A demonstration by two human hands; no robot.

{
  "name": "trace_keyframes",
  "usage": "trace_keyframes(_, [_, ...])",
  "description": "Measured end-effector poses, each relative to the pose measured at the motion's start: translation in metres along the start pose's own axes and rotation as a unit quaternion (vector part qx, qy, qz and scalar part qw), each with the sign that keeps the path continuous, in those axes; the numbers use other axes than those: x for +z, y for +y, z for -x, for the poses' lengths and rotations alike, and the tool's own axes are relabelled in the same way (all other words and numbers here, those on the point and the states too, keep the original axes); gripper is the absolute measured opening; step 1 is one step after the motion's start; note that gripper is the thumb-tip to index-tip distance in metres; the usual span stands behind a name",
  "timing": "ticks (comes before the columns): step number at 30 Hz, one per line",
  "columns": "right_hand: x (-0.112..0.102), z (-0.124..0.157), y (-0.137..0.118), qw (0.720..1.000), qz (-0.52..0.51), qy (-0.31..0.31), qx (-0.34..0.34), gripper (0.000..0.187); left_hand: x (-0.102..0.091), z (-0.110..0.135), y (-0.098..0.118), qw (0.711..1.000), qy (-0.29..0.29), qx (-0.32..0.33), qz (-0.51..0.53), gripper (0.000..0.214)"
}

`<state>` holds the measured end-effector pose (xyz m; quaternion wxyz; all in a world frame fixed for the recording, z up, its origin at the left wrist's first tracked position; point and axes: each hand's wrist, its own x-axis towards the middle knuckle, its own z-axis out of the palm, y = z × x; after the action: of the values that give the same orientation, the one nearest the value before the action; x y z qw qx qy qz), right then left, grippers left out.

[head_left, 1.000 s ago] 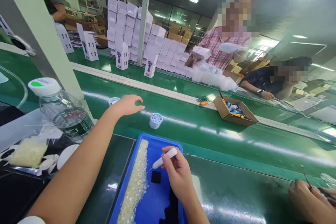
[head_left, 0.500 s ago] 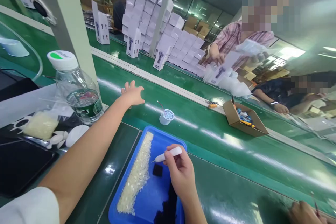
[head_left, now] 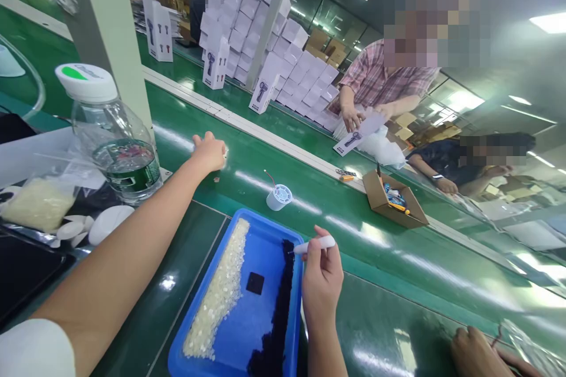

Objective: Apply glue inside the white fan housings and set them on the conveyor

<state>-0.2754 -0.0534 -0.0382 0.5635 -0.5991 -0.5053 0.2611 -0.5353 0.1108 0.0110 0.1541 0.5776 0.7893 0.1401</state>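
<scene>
Factory line: long green belt [head_left: 327, 203] lay across, white boxes [head_left: 247, 6] stood stacked beyond, plaid-shirted worker [head_left: 375, 79] handled a printed carton [head_left: 354, 140].

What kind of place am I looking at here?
Probably a factory assembly and packing line: a long green work surface, a tall stack of white boxes behind it, and a blue tray of small parts by the right hand.
</scene>
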Motion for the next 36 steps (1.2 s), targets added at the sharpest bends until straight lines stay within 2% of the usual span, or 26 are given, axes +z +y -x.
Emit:
trace_keyframes(3, [0.003,0.0,0.003,1.0,-0.005,-0.018,-0.005,0.037,-0.012,0.002,0.002,0.998,0.003,0.064,0.022,0.037])
trace_keyframes(5, [0.005,0.001,0.005,0.999,0.003,-0.031,-0.018,0.036,-0.026,0.01,0.008,0.987,-0.027,0.122,0.1,0.039])
trace_keyframes(8, [0.005,0.002,0.008,0.999,0.018,-0.034,-0.038,0.034,-0.049,0.028,0.021,0.943,-0.064,0.202,0.256,0.044])
trace_keyframes(10, [0.004,0.001,0.009,0.998,0.02,-0.036,-0.046,0.032,-0.061,0.04,0.03,0.91,-0.072,0.227,0.339,0.044])
trace_keyframes(15, [0.005,0.0,0.013,0.998,0.009,-0.028,-0.046,0.031,-0.073,0.051,0.04,0.826,-0.108,0.252,0.493,0.039])
trace_keyframes(18, [0.005,-0.001,0.013,0.999,-0.003,-0.012,-0.044,0.031,-0.072,0.051,0.04,0.792,-0.142,0.247,0.54,0.035])
trace_keyframes(23, [0.006,-0.001,0.008,0.999,-0.024,-0.01,-0.036,0.031,-0.07,0.052,0.043,0.746,-0.165,0.219,0.607,0.029])
trace_keyframes(25, [0.006,0.0,0.004,0.999,-0.032,-0.013,-0.028,0.029,-0.07,0.053,0.046,0.742,-0.171,0.204,0.615,0.027])
trace_keyframes(29, [0.006,0.003,-0.004,0.999,-0.037,-0.016,-0.03,0.024,-0.07,0.058,0.052,0.755,-0.182,0.199,0.598,0.025])
trace_keyframes(31, [0.006,0.004,-0.007,0.997,-0.018,-0.057,-0.045,0.021,-0.069,0.06,0.055,0.759,-0.187,0.202,0.591,0.024])
trace_keyframes(34, [0.007,0.004,-0.013,0.985,0.029,-0.154,-0.069,0.015,-0.066,0.063,0.061,0.77,-0.191,0.192,0.578,0.025])
trace_keyframes(36, [0.007,0.003,-0.017,0.981,0.042,-0.172,-0.079,0.013,-0.064,0.064,0.064,0.784,-0.189,0.181,0.563,0.026])
